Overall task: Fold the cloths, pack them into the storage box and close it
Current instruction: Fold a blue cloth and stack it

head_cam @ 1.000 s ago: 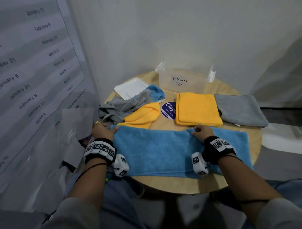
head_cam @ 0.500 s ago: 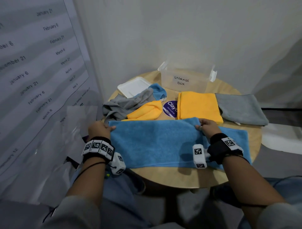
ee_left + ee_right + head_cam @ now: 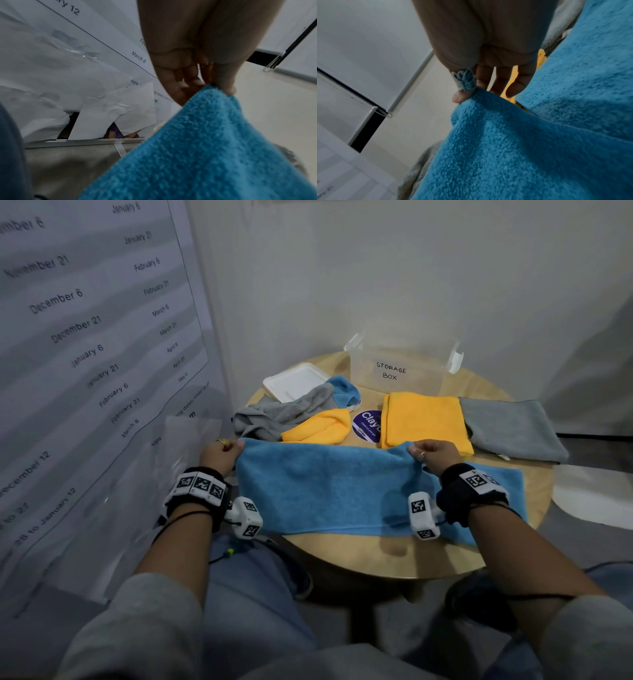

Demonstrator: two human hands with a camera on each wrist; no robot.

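Observation:
A long blue cloth (image 3: 329, 487) lies across the near half of the round wooden table (image 3: 411, 556), its left part lifted off the top. My left hand (image 3: 222, 451) pinches the cloth's far left corner (image 3: 211, 92) between thumb and fingers. My right hand (image 3: 431, 453) pinches the far edge (image 3: 471, 100) near the cloth's middle, and the right end stays flat on the table. Beyond it lie a folded yellow cloth (image 3: 424, 416) and a folded grey cloth (image 3: 510, 429). The clear storage box (image 3: 400, 368) stands open at the back.
A crumpled grey cloth (image 3: 284, 416), a small blue cloth (image 3: 344, 390) and a loose yellow cloth (image 3: 318, 428) sit at the back left, beside a white lid (image 3: 294, 380). A purple sticker (image 3: 367, 426) marks the table centre. A printed poster (image 3: 85, 337) hangs on the left.
Both hands have raised the far edge of the blue cloth's left part off the table; it was lying flat a second ago.

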